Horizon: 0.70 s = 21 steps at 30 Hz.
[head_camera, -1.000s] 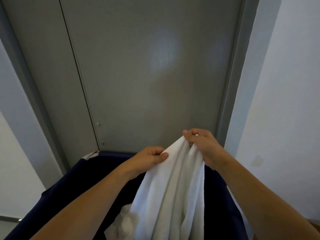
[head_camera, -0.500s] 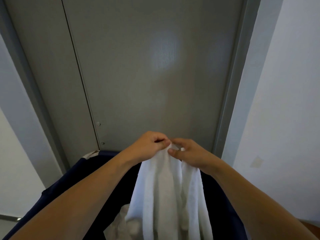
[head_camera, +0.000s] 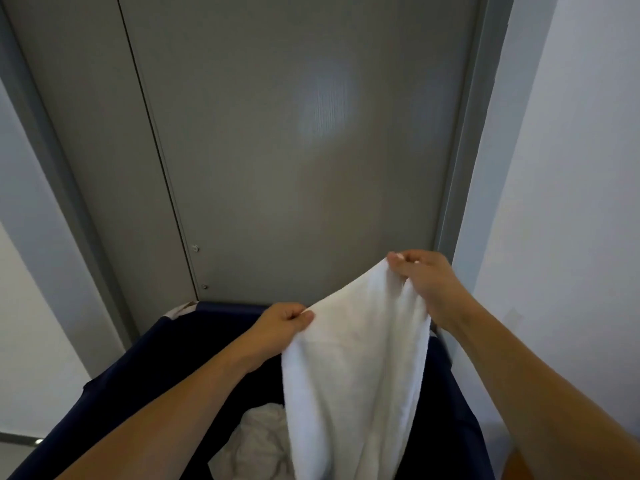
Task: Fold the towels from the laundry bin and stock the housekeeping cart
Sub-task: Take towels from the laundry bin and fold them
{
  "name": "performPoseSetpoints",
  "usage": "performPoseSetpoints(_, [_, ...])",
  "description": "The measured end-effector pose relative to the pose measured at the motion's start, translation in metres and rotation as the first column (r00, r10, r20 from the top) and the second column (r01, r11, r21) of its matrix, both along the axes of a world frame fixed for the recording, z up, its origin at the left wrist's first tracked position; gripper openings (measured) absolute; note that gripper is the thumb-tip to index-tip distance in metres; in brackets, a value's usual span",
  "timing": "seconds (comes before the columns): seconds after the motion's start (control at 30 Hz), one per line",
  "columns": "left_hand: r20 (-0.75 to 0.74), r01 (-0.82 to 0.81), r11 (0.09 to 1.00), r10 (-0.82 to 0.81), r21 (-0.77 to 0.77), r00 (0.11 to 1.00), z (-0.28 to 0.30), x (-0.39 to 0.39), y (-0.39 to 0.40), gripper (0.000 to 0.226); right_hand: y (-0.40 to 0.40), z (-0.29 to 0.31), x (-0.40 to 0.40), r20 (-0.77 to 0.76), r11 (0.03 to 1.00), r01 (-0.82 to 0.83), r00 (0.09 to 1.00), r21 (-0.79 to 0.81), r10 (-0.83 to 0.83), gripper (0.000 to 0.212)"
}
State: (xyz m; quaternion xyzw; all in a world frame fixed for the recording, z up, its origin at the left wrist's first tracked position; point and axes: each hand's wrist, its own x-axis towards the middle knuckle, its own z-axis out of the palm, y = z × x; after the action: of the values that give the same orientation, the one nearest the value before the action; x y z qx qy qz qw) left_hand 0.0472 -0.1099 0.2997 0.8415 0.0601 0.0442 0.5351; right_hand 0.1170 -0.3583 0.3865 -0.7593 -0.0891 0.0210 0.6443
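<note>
The white towel [head_camera: 353, 375] hangs over the navy laundry bin [head_camera: 145, 368], its top edge strung between my hands. My left hand [head_camera: 282, 322] pinches that edge at nine o'clock of the cloth; my right hand [head_camera: 427, 284] pinches the corner up at one o'clock. To fold cleanly, I should slide my left pinch out to the true corner, level both, and pull taut. More crumpled towels [head_camera: 258, 441] lie below at seven o'clock, before the grey door [head_camera: 294, 150].

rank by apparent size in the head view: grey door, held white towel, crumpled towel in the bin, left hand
1. grey door
2. held white towel
3. crumpled towel and left hand: look alike in size; the towel is partly hidden, so no ranking.
</note>
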Motion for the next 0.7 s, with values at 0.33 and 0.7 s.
performPoseSetpoints(0.33, [0.101, 0.221, 0.953, -0.245, 0.206, 0.964, 0.062, 0.007, -0.034, 0.028, 0.030, -0.035, -0.015, -0.044, 0.798, -0.557, 0.825, -0.231, 0.563, 0.023])
performPoseSetpoints(0.7, [-0.075, 0.170, 0.970, -0.159, 0.173, 0.984, 0.017, -0.001, -0.006, 0.030, 0.014, -0.034, 0.001, -0.081, 0.990, -0.138, 0.987, 0.026, 0.139, 0.026])
